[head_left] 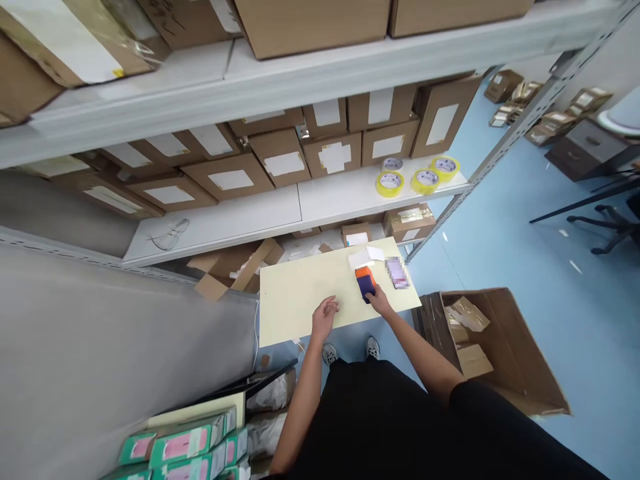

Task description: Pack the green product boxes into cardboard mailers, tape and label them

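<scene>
My right hand grips the near end of an orange and dark-blue handheld device over the pale yellow tabletop. White paper lies just beyond the device's far end; whether the two are joined I cannot tell. To the right of the device is a phone-like thing, blurred out by pixels. My left hand is over the table's near edge, left of the device. Its fingers are loosely bent and apart, with nothing seen in them.
A metal shelf behind the table bears cardboard boxes and several tape rolls. An open carton sits below. On the right floor stands a large open box. Green-and-pink boxes are stacked lower left, beside a grey wall.
</scene>
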`<action>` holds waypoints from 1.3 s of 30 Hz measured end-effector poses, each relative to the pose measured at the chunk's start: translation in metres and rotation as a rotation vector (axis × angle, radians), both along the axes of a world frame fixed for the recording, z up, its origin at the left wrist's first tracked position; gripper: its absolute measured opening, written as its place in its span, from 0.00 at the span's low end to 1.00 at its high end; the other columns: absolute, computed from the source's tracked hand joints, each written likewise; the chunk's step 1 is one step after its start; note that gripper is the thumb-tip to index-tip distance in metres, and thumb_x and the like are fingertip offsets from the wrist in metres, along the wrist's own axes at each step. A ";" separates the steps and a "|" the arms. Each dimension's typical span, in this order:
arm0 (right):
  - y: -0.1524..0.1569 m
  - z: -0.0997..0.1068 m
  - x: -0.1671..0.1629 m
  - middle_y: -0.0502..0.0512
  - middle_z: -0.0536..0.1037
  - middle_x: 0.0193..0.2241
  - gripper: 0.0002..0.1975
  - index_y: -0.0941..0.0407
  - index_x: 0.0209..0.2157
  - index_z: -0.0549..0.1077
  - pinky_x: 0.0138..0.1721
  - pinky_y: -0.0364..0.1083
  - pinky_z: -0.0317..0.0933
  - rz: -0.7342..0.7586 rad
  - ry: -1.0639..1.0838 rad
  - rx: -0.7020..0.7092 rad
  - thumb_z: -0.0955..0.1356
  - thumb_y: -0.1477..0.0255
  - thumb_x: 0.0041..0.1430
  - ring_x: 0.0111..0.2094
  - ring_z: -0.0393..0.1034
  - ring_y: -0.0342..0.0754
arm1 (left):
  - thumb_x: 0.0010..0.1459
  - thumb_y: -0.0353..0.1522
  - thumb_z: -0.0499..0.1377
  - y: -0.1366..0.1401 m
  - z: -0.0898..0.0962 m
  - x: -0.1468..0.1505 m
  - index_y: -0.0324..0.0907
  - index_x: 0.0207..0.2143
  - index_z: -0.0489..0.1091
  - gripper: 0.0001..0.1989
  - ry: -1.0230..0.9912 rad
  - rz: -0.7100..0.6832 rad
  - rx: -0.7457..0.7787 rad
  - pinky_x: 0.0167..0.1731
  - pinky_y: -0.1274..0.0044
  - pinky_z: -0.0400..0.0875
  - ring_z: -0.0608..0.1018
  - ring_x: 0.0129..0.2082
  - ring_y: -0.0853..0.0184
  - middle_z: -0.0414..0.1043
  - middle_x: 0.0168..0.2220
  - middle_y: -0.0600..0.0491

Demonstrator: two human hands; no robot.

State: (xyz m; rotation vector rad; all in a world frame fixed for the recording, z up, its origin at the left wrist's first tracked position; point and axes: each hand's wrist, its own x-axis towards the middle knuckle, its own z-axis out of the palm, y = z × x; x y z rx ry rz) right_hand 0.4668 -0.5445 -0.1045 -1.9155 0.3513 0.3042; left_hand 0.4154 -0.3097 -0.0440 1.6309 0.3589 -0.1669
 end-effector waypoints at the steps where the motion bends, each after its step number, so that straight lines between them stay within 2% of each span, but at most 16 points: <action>1: 0.002 0.015 -0.001 0.52 0.78 0.34 0.15 0.54 0.43 0.70 0.41 0.49 0.69 -0.011 -0.056 0.098 0.69 0.61 0.58 0.38 0.73 0.53 | 0.54 0.46 0.65 0.002 0.006 0.004 0.41 0.48 0.76 0.24 -0.014 0.010 -0.014 0.46 0.66 0.77 0.83 0.35 0.63 0.81 0.39 0.47; 3: 0.005 0.048 -0.002 0.53 0.78 0.37 0.19 0.54 0.45 0.70 0.41 0.48 0.69 -0.007 -0.210 0.250 0.70 0.55 0.59 0.39 0.73 0.52 | 0.54 0.45 0.65 0.006 0.020 0.013 0.41 0.48 0.76 0.24 -0.052 0.032 -0.039 0.46 0.66 0.76 0.83 0.36 0.63 0.81 0.40 0.47; 5: 0.008 0.082 -0.003 0.53 0.77 0.36 0.21 0.54 0.44 0.70 0.39 0.47 0.69 0.039 -0.304 0.299 0.71 0.54 0.58 0.37 0.72 0.51 | 0.55 0.45 0.65 0.011 0.040 0.023 0.40 0.48 0.77 0.23 -0.100 0.047 -0.055 0.47 0.66 0.76 0.83 0.37 0.62 0.81 0.40 0.46; 7: 0.011 0.113 -0.003 0.53 0.78 0.35 0.21 0.54 0.41 0.72 0.40 0.48 0.69 0.104 -0.391 0.277 0.74 0.53 0.56 0.36 0.72 0.51 | 0.56 0.45 0.65 0.019 0.066 0.033 0.40 0.48 0.77 0.23 -0.156 0.054 -0.059 0.47 0.65 0.77 0.83 0.37 0.62 0.81 0.41 0.45; 10: 0.017 0.150 -0.001 0.54 0.80 0.34 0.20 0.55 0.36 0.76 0.42 0.50 0.69 0.166 -0.493 0.185 0.77 0.53 0.52 0.37 0.73 0.53 | 0.60 0.45 0.63 0.035 0.116 0.043 0.41 0.50 0.77 0.22 -0.263 0.027 -0.038 0.49 0.66 0.77 0.83 0.41 0.61 0.81 0.45 0.44; 15: 0.041 0.188 0.001 0.56 0.82 0.34 0.19 0.53 0.35 0.80 0.42 0.52 0.71 0.189 -0.594 0.085 0.78 0.53 0.51 0.36 0.75 0.55 | 0.62 0.44 0.63 0.063 0.200 0.049 0.45 0.51 0.79 0.19 -0.491 -0.139 0.126 0.48 0.68 0.78 0.82 0.47 0.59 0.81 0.48 0.46; 17: 0.053 0.197 0.001 0.56 0.82 0.36 0.19 0.53 0.35 0.81 0.43 0.53 0.72 0.208 -0.626 0.066 0.78 0.53 0.50 0.37 0.75 0.55 | 0.62 0.45 0.63 0.072 0.224 0.049 0.46 0.50 0.80 0.19 -0.546 -0.240 0.206 0.47 0.70 0.78 0.81 0.49 0.58 0.80 0.50 0.47; 19: 0.064 0.201 0.000 0.57 0.83 0.37 0.19 0.52 0.36 0.82 0.45 0.54 0.72 0.226 -0.660 0.047 0.78 0.53 0.50 0.38 0.76 0.56 | 0.62 0.45 0.63 0.081 0.238 0.049 0.47 0.50 0.81 0.18 -0.565 -0.339 0.262 0.46 0.71 0.78 0.80 0.50 0.58 0.80 0.50 0.47; 22: 0.078 0.204 -0.001 0.58 0.83 0.37 0.19 0.52 0.35 0.82 0.46 0.55 0.73 0.247 -0.705 0.032 0.79 0.52 0.49 0.40 0.77 0.58 | 0.64 0.43 0.63 0.094 0.246 0.048 0.48 0.45 0.83 0.14 -0.592 -0.453 0.285 0.45 0.71 0.77 0.81 0.48 0.58 0.81 0.46 0.49; 24: 0.087 0.205 -0.003 0.59 0.83 0.38 0.20 0.53 0.35 0.82 0.47 0.55 0.72 0.263 -0.707 0.024 0.79 0.52 0.49 0.41 0.78 0.59 | 0.65 0.41 0.62 0.103 0.244 0.048 0.48 0.40 0.84 0.11 -0.645 -0.457 0.309 0.43 0.72 0.77 0.82 0.42 0.60 0.83 0.41 0.50; 27: 0.099 0.208 -0.009 0.59 0.84 0.39 0.21 0.53 0.39 0.82 0.49 0.55 0.72 0.307 -0.647 0.011 0.78 0.52 0.50 0.42 0.78 0.59 | 0.67 0.37 0.60 0.112 0.238 0.048 0.48 0.37 0.84 0.12 -0.781 -0.367 0.417 0.39 0.72 0.75 0.81 0.36 0.62 0.82 0.34 0.51; 31: 0.116 0.213 -0.016 0.57 0.84 0.39 0.20 0.53 0.40 0.82 0.49 0.54 0.71 0.340 -0.589 0.040 0.78 0.55 0.52 0.42 0.78 0.58 | 0.70 0.33 0.56 0.120 0.230 0.045 0.46 0.37 0.81 0.14 -0.953 -0.275 0.552 0.37 0.71 0.72 0.78 0.34 0.63 0.80 0.32 0.51; 36: 0.128 0.212 -0.019 0.55 0.84 0.38 0.19 0.53 0.39 0.81 0.46 0.52 0.71 0.316 -0.566 0.084 0.79 0.56 0.51 0.40 0.77 0.56 | 0.71 0.30 0.51 0.127 0.229 0.038 0.44 0.39 0.79 0.15 -1.075 -0.165 0.618 0.39 0.69 0.72 0.77 0.36 0.61 0.77 0.33 0.48; 39: 0.127 0.207 -0.017 0.55 0.83 0.37 0.20 0.53 0.39 0.81 0.45 0.52 0.71 0.290 -0.550 0.094 0.79 0.54 0.50 0.39 0.77 0.56 | 0.72 0.31 0.51 0.130 0.230 0.040 0.45 0.41 0.78 0.14 -1.084 -0.161 0.614 0.39 0.69 0.73 0.77 0.37 0.62 0.77 0.33 0.48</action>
